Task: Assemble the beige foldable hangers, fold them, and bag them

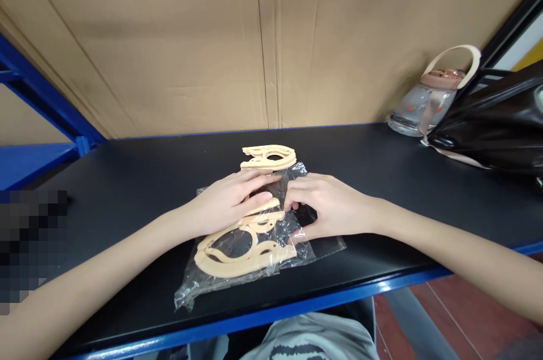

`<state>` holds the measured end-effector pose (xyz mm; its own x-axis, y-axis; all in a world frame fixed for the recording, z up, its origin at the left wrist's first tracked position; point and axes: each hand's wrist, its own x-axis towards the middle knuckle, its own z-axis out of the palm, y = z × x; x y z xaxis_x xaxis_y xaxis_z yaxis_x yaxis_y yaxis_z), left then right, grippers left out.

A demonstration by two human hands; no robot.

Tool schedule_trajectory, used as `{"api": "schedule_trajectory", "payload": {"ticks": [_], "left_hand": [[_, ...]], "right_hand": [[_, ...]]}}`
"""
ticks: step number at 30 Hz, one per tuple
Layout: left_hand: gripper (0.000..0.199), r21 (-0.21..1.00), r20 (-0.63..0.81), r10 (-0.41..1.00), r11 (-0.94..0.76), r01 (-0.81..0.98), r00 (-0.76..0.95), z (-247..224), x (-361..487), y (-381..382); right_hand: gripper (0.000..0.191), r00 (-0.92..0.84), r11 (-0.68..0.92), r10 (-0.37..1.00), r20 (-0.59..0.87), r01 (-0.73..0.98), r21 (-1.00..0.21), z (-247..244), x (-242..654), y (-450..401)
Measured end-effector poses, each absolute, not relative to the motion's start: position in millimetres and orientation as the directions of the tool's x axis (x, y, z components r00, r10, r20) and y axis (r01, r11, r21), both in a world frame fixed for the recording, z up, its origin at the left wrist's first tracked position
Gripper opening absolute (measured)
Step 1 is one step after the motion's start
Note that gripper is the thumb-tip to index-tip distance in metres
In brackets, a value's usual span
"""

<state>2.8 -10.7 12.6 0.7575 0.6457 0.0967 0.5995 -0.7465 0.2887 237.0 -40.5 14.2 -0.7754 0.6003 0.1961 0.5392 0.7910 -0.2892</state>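
Cream plastic folding hangers (pixel 237 264) lie inside a clear plastic bag (pixel 186 292) near the front of the black shelf. My left hand (pixel 231 199) rests across the upper part of the bag, fingers stretched out to the right; it hides part of the hangers. At the bag's right end, my right hand (pixel 326 204) has its fingers curled and its thumb low, pinching the clear film. Just beyond my left fingertips lies another cream folded hanger (pixel 288 157), outside the bag.
The black shelf (pixel 139 173) has a blue front edge (pixel 339 299). Cardboard (pixel 190 55) stands behind it. At the back right are a clear water bottle (pixel 418 103) with a handle and a shiny black bag (pixel 500 122). A blue frame (pixel 82 145) stands at left.
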Motion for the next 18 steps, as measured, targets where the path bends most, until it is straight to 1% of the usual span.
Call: {"api": "schedule_trajectory", "payload": {"ticks": [5,10,15,18], "left_hand": [[0.049,0.276,0.095,0.654,-0.742,0.611,0.751,12.0,3.3,-11.0],[0.049,0.281,0.069,0.662,-0.73,0.622,0.746,11.8,4.0,-10.3],[0.05,0.273,0.06,0.645,-0.744,0.609,0.762,12.9,3.0,-9.7],[0.049,0.278,0.063,0.637,-0.751,0.599,0.769,13.0,2.2,-9.3]], "right_hand": [[0.037,-0.809,0.796,0.572,0.136,0.508,-0.33,21.3,241.9,-40.4],[0.043,-0.8,0.801,0.571,0.184,0.494,-0.34,16.0,239.8,-41.2],[0.045,-0.795,0.812,0.567,0.217,0.493,-0.312,11.7,235.0,-44.2],[0.043,-0.797,0.82,0.56,0.225,0.495,-0.286,12.4,234.4,-44.6]]}}
